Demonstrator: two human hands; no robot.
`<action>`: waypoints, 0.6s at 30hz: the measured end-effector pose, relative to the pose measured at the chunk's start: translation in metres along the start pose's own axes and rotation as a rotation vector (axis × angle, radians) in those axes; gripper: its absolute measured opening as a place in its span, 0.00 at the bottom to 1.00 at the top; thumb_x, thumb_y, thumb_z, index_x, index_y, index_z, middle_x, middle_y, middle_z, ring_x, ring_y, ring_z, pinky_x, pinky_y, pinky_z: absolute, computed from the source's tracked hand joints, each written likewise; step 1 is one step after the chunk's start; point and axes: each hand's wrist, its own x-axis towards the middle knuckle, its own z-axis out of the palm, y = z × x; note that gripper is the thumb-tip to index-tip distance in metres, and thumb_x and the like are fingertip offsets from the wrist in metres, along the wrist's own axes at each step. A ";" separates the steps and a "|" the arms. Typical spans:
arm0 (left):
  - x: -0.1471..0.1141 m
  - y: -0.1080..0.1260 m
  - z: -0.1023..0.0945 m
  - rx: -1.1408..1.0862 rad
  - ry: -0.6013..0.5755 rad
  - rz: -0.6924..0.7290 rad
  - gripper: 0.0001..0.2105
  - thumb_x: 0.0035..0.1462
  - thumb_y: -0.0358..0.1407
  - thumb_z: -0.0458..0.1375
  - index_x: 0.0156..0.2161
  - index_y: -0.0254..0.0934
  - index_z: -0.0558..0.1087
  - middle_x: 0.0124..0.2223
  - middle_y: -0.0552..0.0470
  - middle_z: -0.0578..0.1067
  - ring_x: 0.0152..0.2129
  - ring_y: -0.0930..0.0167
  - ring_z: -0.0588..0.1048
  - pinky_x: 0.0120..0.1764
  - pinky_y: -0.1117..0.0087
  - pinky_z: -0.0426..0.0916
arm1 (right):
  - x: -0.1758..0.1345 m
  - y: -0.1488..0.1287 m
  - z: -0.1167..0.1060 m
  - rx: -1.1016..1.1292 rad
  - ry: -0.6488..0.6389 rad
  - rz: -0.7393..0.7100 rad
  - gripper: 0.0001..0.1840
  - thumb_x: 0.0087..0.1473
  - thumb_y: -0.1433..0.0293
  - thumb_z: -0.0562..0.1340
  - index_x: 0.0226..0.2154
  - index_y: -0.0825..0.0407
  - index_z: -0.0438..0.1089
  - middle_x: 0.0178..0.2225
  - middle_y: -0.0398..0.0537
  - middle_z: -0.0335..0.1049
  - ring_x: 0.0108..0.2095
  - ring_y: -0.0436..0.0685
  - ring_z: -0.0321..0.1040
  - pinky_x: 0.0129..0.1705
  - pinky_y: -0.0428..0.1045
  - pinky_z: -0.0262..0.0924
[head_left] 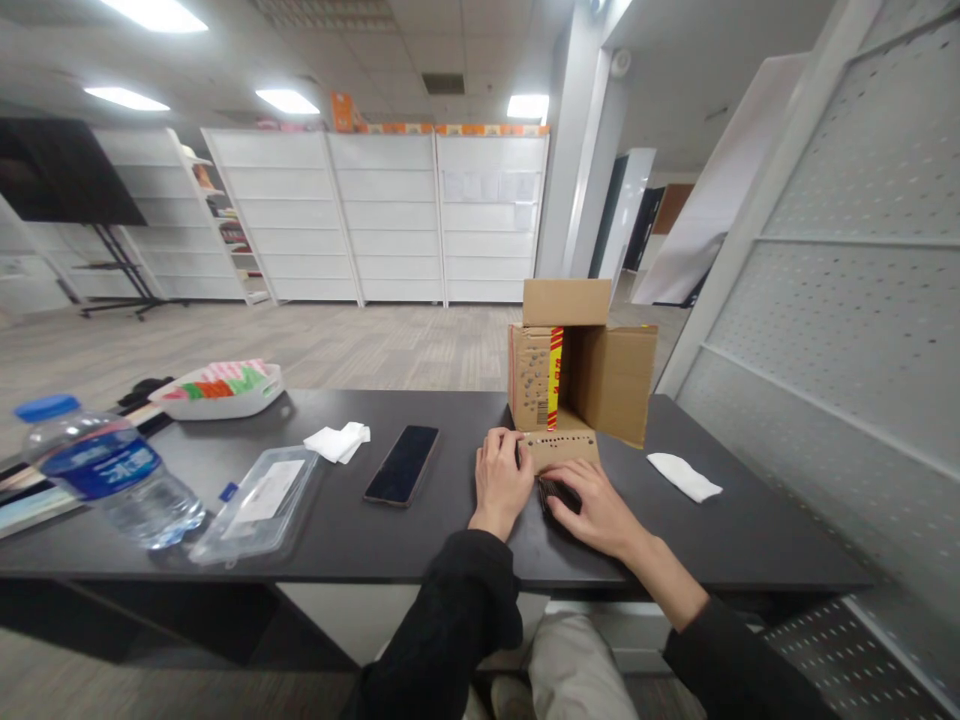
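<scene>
Head view: left hand [501, 478] and right hand [600, 508], grips unclear, touch one flap [562, 450] of one cardboard box [531, 378].

Black sleeves [450, 615] are worn, the left one creased in soft folds; below, pale, wrinkled trousers [577, 670] are seen; left hand [501, 478] and right hand [600, 508] are ungloved

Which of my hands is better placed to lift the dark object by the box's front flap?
Probably your right hand: it covers part of the dark object, while your left hand is at the left end of the front flap.
</scene>
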 end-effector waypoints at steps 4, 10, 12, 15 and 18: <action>0.000 0.000 0.000 0.003 0.009 0.004 0.08 0.60 0.31 0.52 0.43 0.39 0.71 0.45 0.48 0.72 0.42 0.68 0.72 0.47 0.65 0.65 | -0.003 -0.007 -0.004 -0.016 -0.057 -0.034 0.14 0.52 0.69 0.60 0.43 0.50 0.70 0.45 0.53 0.73 0.46 0.62 0.64 0.50 0.58 0.54; 0.000 0.000 0.001 0.002 0.008 -0.002 0.08 0.60 0.31 0.52 0.42 0.39 0.70 0.45 0.49 0.72 0.43 0.68 0.72 0.46 0.65 0.65 | -0.001 -0.009 -0.004 -0.062 -0.088 -0.040 0.13 0.51 0.68 0.61 0.42 0.50 0.70 0.43 0.51 0.74 0.44 0.61 0.64 0.49 0.57 0.54; 0.001 0.000 0.001 -0.002 0.008 -0.004 0.08 0.59 0.31 0.52 0.42 0.40 0.70 0.45 0.49 0.72 0.43 0.68 0.72 0.47 0.65 0.65 | -0.001 -0.010 -0.004 -0.063 -0.096 -0.039 0.14 0.52 0.69 0.61 0.43 0.50 0.70 0.43 0.50 0.74 0.44 0.61 0.64 0.49 0.56 0.54; 0.001 -0.001 0.002 -0.006 0.009 -0.007 0.08 0.60 0.31 0.52 0.42 0.40 0.70 0.44 0.49 0.72 0.43 0.68 0.72 0.47 0.65 0.64 | 0.000 -0.010 -0.004 -0.058 -0.109 -0.038 0.13 0.52 0.69 0.61 0.43 0.50 0.70 0.43 0.50 0.74 0.44 0.61 0.64 0.49 0.56 0.53; 0.001 -0.001 0.002 -0.008 0.008 -0.007 0.08 0.60 0.31 0.52 0.43 0.40 0.70 0.45 0.49 0.72 0.43 0.68 0.72 0.46 0.65 0.64 | 0.000 -0.009 -0.003 -0.065 -0.115 -0.039 0.13 0.53 0.69 0.61 0.43 0.50 0.70 0.43 0.50 0.74 0.44 0.60 0.65 0.49 0.56 0.53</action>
